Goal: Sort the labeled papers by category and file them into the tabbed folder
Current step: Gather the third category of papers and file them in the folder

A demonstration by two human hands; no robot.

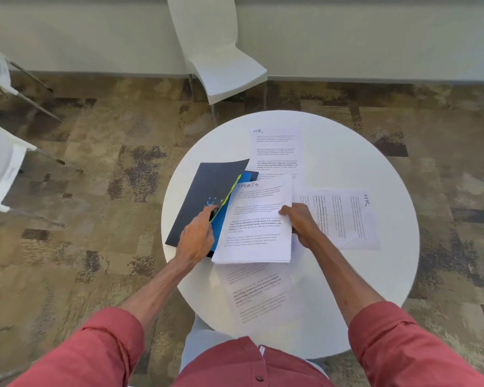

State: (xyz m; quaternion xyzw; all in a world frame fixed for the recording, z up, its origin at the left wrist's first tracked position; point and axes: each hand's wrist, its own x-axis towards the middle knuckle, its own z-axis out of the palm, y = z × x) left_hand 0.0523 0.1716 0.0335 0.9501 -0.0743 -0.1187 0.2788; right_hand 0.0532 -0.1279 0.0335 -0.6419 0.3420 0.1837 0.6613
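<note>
On the round white table (361, 152) lies a dark navy tabbed folder (204, 191) with blue and yellow-green dividers showing at its right edge. My left hand (197, 238) pinches the folder's cover edge and lifts it. My right hand (299, 222) grips the right edge of a stack of papers headed "SPORTS" (256, 224), which overlaps the folder's blue divider. A sheet headed "HR" (277, 149) lies at the far side. Another "HR" sheet (347, 219) lies turned sideways at the right. A further printed sheet (260, 297) lies near me; its heading is hidden.
A white chair (215, 57) stands beyond the table by the wall. Two more white chairs (0, 163) stand at the left on the patterned carpet. The table's right part (389, 275) shows bare white surface.
</note>
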